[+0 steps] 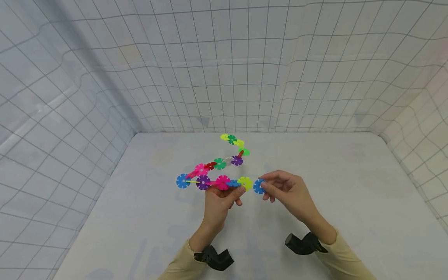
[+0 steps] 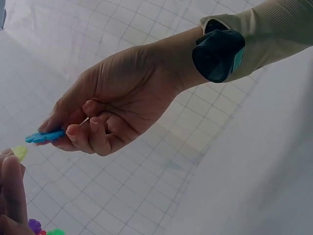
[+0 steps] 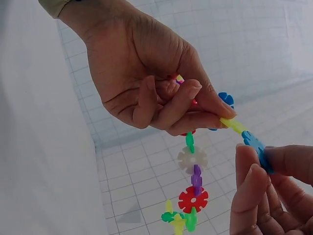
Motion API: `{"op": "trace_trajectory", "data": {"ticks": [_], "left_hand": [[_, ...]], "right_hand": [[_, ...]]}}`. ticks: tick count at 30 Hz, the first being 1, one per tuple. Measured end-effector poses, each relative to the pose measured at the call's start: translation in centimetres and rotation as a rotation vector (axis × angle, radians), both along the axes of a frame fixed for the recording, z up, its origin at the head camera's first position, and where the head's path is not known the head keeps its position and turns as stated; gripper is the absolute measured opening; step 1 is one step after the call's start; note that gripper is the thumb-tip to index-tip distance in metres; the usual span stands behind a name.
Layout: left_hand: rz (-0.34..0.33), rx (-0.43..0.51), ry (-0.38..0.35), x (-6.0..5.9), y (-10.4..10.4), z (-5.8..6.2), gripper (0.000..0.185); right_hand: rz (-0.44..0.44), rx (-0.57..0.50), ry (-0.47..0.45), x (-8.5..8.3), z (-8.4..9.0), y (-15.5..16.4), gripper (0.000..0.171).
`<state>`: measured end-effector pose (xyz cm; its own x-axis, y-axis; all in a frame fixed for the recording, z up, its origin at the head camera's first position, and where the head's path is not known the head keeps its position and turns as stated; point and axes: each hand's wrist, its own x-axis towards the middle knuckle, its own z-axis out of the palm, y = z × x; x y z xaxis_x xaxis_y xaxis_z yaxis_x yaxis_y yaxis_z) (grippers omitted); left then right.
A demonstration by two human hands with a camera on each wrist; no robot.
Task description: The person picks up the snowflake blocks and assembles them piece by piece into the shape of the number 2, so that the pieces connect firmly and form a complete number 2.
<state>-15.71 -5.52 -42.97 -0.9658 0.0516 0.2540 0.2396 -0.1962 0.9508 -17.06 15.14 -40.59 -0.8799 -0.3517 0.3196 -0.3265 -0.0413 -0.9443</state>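
Note:
My left hand (image 1: 217, 206) pinches a yellow notched disc (image 1: 247, 181) between thumb and fingers. It is the near end of a chain of interlocking snowflake discs. From it the chain runs left through blue, pink and purple discs to a blue one (image 1: 182, 181), then bends back to the far right through a green disc (image 1: 219, 163). My right hand (image 1: 290, 194) pinches a single blue disc (image 1: 258, 186) by its edge. A narrow gap parts it from the yellow disc; in the right wrist view the blue disc (image 3: 254, 147) overlaps the yellow one's edge.
A pale table surface (image 1: 140, 217) lies under both hands. White grid-patterned walls (image 1: 245, 77) rise at the back and on both sides. Each wrist wears a black camera mount, one on the left (image 1: 217, 259) and one on the right (image 1: 303, 244).

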Motion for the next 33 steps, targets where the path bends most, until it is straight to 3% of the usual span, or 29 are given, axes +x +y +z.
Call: {"op": "trace_trajectory", "data": {"ticks": [10,14,19,21,28,33], "left_hand": [[-0.016,0.003,0.010,0.23,0.00,0.22,0.016],[-0.027,0.009,0.010,0.31,-0.01,0.30,0.017],[-0.049,0.010,0.022,0.39,0.00,0.37,0.018],[-0.056,0.014,0.024,0.41,-0.02,0.33,0.017],[-0.057,0.003,0.024,0.54,0.03,0.38,0.017],[-0.052,-0.005,0.024,0.52,0.04,0.45,0.016]], "right_hand": [[0.033,-0.090,0.297,-0.37,-0.59,0.22,0.025],[-0.010,-0.031,0.467,-0.65,-0.83,0.21,0.033],[-0.096,0.070,0.684,-0.85,-1.01,0.13,0.007],[-0.115,0.081,0.747,-0.90,-0.96,0.01,0.017],[-0.144,0.080,0.905,-0.94,-0.82,-0.10,0.020],[-0.124,0.035,0.906,-0.97,-0.93,-0.26,0.018]]}}
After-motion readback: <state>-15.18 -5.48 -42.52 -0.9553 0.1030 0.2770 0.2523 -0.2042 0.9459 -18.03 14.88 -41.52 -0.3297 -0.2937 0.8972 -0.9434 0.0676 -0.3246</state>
